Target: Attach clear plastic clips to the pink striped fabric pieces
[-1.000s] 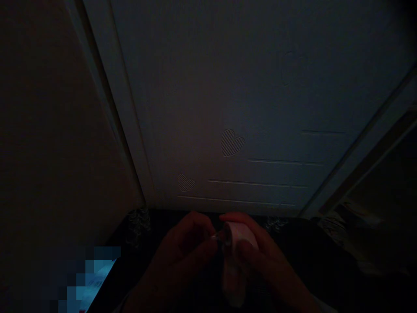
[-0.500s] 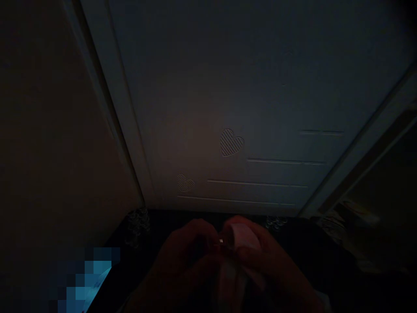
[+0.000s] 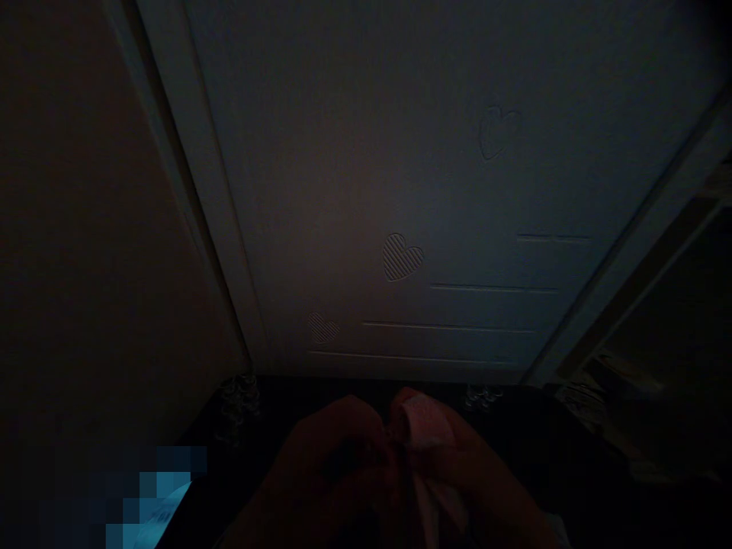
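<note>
In dim light, my left hand [image 3: 329, 438] and my right hand [image 3: 477, 465] meet at the bottom middle of the head view. A soft-looking pink strip of cloth [image 3: 428, 422] wraps over the fingers of my right hand, which is closed on it. Paler ends of it hang below, between the hands. My left hand has its thumb and fingers curled together in a pinch beside the cloth. What lies in that pinch is too dark to make out.
A pale door panel [image 3: 320, 191] with embossed hearts and lines rises in front. To the left is a brownish wall [image 3: 85, 229]. Small shiny ring-like patterns [image 3: 240, 400] show on the dark surface. A blue glowing patch [image 3: 163, 518] is at lower left, partly pixelated.
The view has tilted slightly, so another heart shows higher on the panel. A small bright glint between my fingertips is gone. Both hands stay together at the cloth.
</note>
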`<action>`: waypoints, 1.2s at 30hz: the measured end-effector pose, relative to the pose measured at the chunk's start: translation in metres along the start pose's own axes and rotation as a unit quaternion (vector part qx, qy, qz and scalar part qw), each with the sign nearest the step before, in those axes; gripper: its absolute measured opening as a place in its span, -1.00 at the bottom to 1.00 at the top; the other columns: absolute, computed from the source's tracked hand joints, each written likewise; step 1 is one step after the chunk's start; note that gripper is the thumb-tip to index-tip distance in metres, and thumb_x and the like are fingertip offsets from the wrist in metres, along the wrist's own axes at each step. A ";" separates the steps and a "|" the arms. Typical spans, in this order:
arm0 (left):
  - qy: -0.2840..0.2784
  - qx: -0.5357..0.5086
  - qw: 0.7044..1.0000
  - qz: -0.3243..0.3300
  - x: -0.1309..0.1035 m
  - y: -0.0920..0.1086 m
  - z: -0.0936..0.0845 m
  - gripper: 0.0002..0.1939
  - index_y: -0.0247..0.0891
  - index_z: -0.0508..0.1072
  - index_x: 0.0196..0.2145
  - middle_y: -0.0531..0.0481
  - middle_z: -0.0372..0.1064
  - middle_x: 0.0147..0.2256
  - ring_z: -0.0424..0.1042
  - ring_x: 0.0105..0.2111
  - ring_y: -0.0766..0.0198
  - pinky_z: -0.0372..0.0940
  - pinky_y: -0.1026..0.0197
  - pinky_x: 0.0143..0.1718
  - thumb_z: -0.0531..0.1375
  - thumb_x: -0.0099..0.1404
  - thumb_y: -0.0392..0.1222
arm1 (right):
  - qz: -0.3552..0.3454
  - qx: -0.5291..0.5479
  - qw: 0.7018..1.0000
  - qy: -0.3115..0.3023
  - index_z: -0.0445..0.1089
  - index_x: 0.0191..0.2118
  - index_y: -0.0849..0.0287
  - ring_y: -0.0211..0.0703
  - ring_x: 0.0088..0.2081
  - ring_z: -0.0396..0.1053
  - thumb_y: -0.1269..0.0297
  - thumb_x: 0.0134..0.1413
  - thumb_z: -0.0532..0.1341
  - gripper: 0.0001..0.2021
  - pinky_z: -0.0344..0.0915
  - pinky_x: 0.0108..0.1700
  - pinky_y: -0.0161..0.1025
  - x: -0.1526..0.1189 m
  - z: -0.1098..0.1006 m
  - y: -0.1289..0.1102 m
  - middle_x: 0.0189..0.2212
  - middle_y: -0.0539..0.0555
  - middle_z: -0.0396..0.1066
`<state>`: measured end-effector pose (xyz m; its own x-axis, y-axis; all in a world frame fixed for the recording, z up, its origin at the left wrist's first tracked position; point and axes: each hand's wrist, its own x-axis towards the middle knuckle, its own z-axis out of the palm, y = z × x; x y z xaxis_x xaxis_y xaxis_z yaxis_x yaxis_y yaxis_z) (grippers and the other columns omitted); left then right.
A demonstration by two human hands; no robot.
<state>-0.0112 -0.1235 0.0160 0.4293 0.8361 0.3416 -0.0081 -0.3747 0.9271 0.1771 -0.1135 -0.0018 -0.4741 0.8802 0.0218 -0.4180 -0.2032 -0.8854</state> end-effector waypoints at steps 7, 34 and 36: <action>0.018 0.048 0.999 0.014 -0.003 -0.001 -0.002 -0.94 -0.10 0.54 -0.30 0.06 0.42 -0.37 0.35 -0.35 0.26 0.23 0.29 -0.31 0.29 0.26 -0.12 | -0.002 -0.021 0.999 0.034 0.41 -0.45 0.19 -0.38 -0.56 0.22 0.47 -0.30 0.30 -0.84 0.16 -0.55 -0.46 0.000 0.009 -0.007 -0.59 -0.11 0.32; 0.033 -0.161 0.986 0.041 0.002 -0.001 -0.004 -0.93 -0.05 0.58 -0.29 0.12 0.49 -0.35 0.44 -0.34 0.34 0.33 0.36 -0.28 0.35 0.22 -0.16 | -0.035 -0.117 0.991 0.058 0.42 -0.35 0.16 -0.34 -0.48 0.21 0.25 0.07 0.28 -0.90 0.18 -0.44 -0.41 -0.005 0.014 0.005 -0.47 -0.07 0.31; 0.036 -0.179 0.982 0.050 0.004 -0.003 -0.003 -0.92 -0.06 0.58 -0.30 0.13 0.49 -0.35 0.44 -0.35 0.36 0.33 0.38 -0.29 0.37 0.20 -0.17 | -0.062 -0.131 0.988 0.056 0.40 -0.38 0.15 -0.33 -0.46 0.19 0.15 0.09 0.29 -0.82 0.16 -0.42 -0.41 -0.003 0.013 0.006 -0.48 -0.08 0.28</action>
<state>-0.0121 -0.1185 0.0151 0.3461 0.8327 0.4322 -0.3691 -0.3026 0.8787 0.1663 -0.1229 -0.0011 -0.3364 0.9365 0.0987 -0.2452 0.0141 -0.9694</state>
